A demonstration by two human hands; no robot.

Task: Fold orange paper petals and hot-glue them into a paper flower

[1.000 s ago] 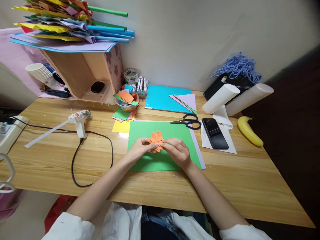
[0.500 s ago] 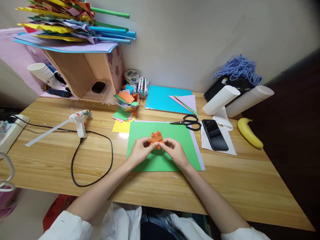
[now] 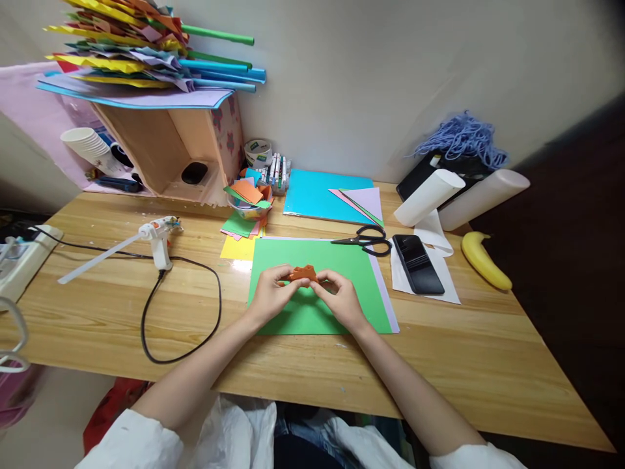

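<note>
Between my two hands is a small piece of folded orange paper, held above a green sheet. My left hand pinches its left side, thumb in front and fingers behind. On the other side, my right hand grips it the same way. The paper is tilted so that it looks flat and narrow from here; its underside is hidden. Black-handled scissors lie at the green sheet's upper right corner.
Left stands a white glue gun with its looped black cord. Behind are a bowl of paper scraps, markers and a blue pack. To the right lie a phone, a banana and white paper rolls.
The orange folded paper has tipped over, from showing its broad face to a flatter, narrower view. Both hands keep hold of it in nearly the same place. My view has shifted slightly.
</note>
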